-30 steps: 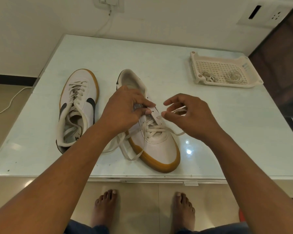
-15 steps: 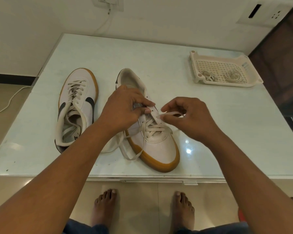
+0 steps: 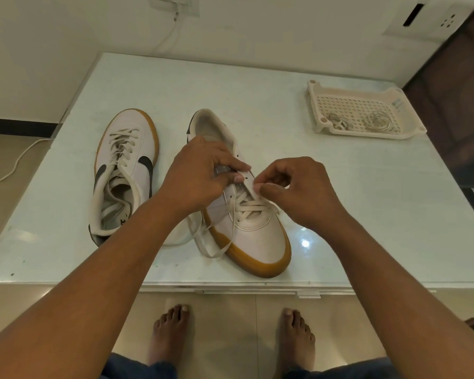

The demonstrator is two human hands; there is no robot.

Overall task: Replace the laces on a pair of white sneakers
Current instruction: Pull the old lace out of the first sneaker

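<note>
On the table [image 3: 340, 187] — left hand [image 3: 200, 170] grips sneaker [image 3: 260, 236], right hand [image 3: 298, 190] pinches lace [image 3: 255, 207].

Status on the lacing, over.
Left hand holds partly laced sneaker at eyelets. Right hand pinches lace. Nothing in the way.

Pale, glossy table top [image 3: 340, 203], far edge against the wall. Resting directly on it:
- left sneaker [image 3: 126, 165], laced, toe pointing away;
- centre sneaker [image 3: 257, 236], toe toward the near edge, gum sole flat on the surface;
- slack lace [image 3: 200, 243] trailing onto the top just beside that sole;
- perforated tray [image 3: 353, 108], far right corner, well apart from both sneakers.
</note>
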